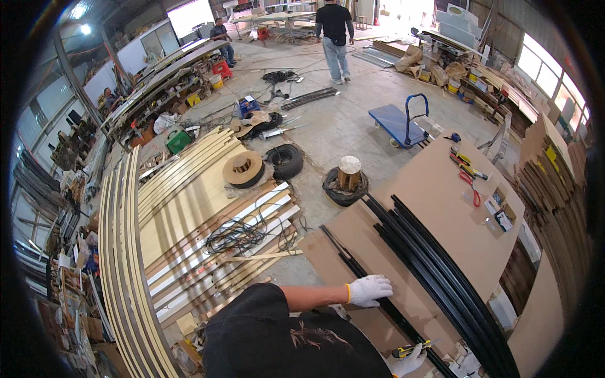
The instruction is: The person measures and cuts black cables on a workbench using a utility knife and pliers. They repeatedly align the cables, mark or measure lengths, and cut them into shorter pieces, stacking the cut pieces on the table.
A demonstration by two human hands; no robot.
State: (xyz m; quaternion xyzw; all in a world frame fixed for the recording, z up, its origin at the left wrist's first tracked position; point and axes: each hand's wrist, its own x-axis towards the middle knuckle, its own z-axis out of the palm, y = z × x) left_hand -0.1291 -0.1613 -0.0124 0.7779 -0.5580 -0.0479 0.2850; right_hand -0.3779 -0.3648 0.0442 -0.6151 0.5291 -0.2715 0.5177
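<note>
My left hand [370, 290], in a white knit glove, rests on a dark narrow strip [399, 319] that lies across a large brown board [477, 203]. Lower down, near the bottom edge, my right hand [410, 363], also gloved, holds a yellow and black utility knife [410, 349] beside the same strip. To the right of my hands a bundle of long black strips [435, 255] runs along the board. Red-handled scissors [469, 189], yellow and black hand tools [461, 158] and an open box of small parts [497, 201] lie on its far part.
Left of me stand stacked pale slats [189, 175] and a tangle of dark cord [236, 236]. Ahead are coil spools [243, 170], a dark coil [345, 189] and a blue platform trolley [397, 123]. A person [334, 28] stands farther off; others sit at the left.
</note>
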